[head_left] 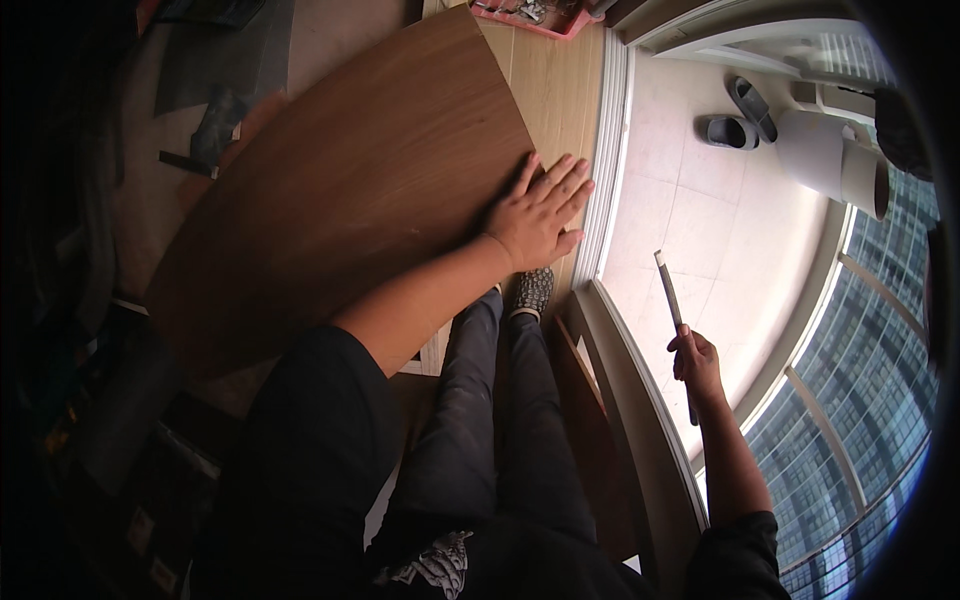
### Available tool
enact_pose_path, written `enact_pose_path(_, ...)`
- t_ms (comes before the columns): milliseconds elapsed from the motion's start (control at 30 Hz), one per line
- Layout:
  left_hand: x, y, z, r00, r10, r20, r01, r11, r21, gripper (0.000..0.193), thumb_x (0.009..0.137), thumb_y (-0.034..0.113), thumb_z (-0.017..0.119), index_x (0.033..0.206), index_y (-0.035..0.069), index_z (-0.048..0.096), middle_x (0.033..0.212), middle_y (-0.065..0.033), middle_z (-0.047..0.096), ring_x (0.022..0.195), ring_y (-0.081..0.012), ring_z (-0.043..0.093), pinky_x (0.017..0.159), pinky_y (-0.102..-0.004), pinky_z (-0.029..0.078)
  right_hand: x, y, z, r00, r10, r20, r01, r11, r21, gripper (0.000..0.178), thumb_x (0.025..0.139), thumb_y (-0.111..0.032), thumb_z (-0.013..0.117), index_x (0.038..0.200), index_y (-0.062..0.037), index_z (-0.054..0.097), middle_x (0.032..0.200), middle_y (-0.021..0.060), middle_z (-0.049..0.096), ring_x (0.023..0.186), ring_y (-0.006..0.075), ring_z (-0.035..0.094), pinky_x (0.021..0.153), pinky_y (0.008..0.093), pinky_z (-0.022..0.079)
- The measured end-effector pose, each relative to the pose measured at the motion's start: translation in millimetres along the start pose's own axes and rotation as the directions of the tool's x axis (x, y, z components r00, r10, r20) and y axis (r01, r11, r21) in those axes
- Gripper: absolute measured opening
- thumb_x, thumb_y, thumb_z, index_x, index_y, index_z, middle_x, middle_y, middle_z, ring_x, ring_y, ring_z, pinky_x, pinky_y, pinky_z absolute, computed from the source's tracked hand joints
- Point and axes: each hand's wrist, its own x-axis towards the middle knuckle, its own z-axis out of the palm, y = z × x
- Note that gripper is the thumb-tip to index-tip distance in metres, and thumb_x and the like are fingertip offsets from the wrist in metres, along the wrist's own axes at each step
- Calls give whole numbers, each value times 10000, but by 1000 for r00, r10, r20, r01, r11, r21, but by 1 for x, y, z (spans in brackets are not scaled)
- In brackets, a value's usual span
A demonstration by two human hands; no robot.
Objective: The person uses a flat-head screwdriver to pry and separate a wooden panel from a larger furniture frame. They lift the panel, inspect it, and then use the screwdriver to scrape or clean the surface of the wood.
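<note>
A large brown wood-grain board [360,180] stretches across the left and middle of the head view. My left hand [540,215] rests at the board's right edge, its fingers stretched out and spread past that edge. Out to the right, my right hand [696,362] is closed around a long, slim dark bar [668,285] with a pale tip. The bar points up and away from me, apart from the board. Its lower end shows below the hand; its exact kind cannot be made out.
Light wood flooring [540,80] runs beside a white sliding-door track [607,170]. Beyond it, a pale tiled balcony holds grey slippers [730,132] and a white roll [815,150]. A pink tray [560,22] of small parts sits at the top. Dark clutter fills the left.
</note>
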Motion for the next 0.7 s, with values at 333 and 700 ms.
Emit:
enact_pose_path(333,23,-54,-36,961,275,-23,-275,949,-151,617,986,435,537,1505,121,426,1640,-92,292,1527,-262,238,1251,-520,116,-16,-19,-19,998,-3,-68,-1,999,-54,505,1057,-468,468,830,-42,619,563,-21,434,524,79,427,512,259,347)
enact_pose_path(700,111,-148,-123,869,-5,494,-152,949,278,508,1028,495,399,1243,107,647,1379,-100,550,1423,-285,382,1256,-459,131,3,6,-12,995,-100,-23,98,992,-85,471,1026,-463,552,835,-44,654,595,-40,453,529,68,440,498,243,360)
